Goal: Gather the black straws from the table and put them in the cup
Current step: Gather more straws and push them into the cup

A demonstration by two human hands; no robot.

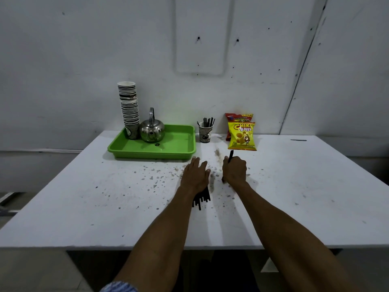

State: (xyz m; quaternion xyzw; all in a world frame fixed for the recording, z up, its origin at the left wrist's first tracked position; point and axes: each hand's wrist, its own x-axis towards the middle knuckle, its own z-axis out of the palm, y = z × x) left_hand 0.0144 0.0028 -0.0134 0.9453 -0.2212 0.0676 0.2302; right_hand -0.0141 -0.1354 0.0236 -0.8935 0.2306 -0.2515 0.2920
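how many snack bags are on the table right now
2. The yellow snack bag stands at the far edge, right of the cup; the red snack bag stands behind it, mostly hidden.

- We see a green tray point(179, 144) on the desk point(84, 197), holding a steel kettle point(152, 130) and stacked paper cups point(128, 106).
- Two snack bags point(241, 134) lean by the wall.

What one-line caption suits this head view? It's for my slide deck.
Left hand pins loose black straws on the table; right hand grips one, cup waiting behind.
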